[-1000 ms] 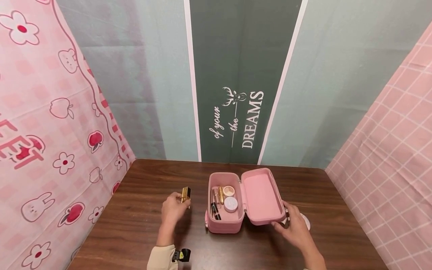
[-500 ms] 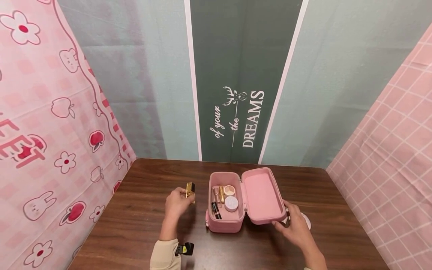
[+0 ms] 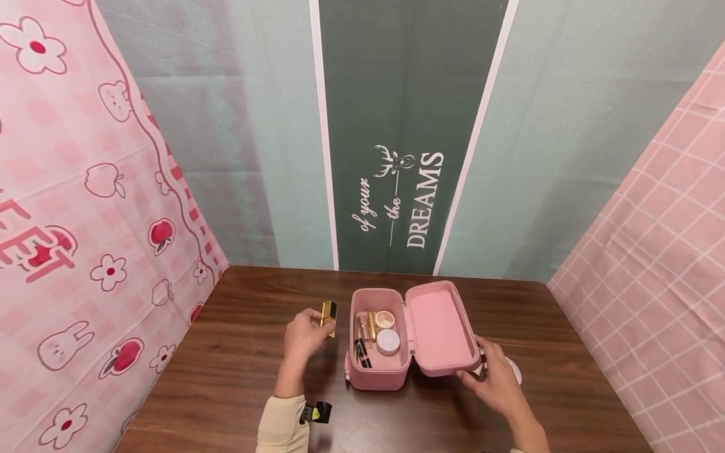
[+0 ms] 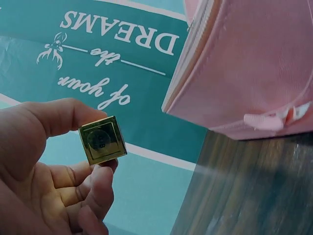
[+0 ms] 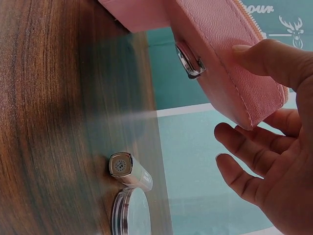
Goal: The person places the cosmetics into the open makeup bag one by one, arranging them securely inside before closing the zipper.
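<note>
My left hand (image 3: pixel 303 335) pinches a square gold-and-black lipstick (image 3: pixel 328 312) between thumb and fingers, raised just left of the pink makeup case (image 3: pixel 378 380). The left wrist view shows the shiny gold end of the lipstick (image 4: pixel 102 140) facing the camera. With my right hand (image 3: pixel 500 382) I grip the outer corner of the case's lid (image 3: pixel 442 330), which is folded out to the right. Inside the case lie a round pale powder box (image 3: pixel 387 342), a small three-shade compact (image 3: pixel 385 319), a gold tube (image 3: pixel 372 327) and a black tube (image 3: pixel 362 353).
Behind the lid, the right wrist view reveals a beige tube (image 5: pixel 129 169) beside a round white-topped container (image 5: pixel 137 213) on the wooden table (image 3: pixel 238 377). Printed cloths hang around the table, a green one (image 3: pixel 385 94) at the back and pink ones at the sides.
My left hand has carried the lipstick to the right and slightly away from me, closer to the case. The right hand and the lid have stayed put.
</note>
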`<state>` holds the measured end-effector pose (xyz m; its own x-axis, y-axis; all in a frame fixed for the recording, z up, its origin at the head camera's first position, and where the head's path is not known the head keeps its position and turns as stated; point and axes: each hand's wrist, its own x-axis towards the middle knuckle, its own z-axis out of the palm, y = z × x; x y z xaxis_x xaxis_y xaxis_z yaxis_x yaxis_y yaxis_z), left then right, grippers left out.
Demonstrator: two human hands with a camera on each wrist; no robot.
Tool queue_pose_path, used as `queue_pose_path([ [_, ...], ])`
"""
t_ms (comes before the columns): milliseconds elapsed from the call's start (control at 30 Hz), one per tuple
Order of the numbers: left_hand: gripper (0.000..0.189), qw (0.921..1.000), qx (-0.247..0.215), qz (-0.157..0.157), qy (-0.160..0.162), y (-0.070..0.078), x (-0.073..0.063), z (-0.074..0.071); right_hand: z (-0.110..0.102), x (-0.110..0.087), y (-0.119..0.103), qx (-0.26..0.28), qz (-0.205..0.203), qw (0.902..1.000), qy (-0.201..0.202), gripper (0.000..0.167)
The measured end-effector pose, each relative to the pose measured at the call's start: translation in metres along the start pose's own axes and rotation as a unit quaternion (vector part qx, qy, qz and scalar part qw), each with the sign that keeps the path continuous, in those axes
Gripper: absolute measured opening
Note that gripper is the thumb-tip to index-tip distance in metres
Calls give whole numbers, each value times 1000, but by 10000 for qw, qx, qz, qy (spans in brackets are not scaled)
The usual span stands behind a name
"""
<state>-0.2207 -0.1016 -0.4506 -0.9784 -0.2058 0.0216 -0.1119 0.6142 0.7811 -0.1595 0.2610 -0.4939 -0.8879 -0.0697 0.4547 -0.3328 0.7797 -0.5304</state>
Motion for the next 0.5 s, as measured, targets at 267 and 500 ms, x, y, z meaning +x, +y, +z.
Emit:
queue_pose_path([
  [267,26,9998,-139,41,-109,6,3,6,1,0,0,-30,-39,10000,-3,76],
  [500,25,9992,-282,39,-298,10,6,10,1,0,0,-104,-187,9997,103,76],
])
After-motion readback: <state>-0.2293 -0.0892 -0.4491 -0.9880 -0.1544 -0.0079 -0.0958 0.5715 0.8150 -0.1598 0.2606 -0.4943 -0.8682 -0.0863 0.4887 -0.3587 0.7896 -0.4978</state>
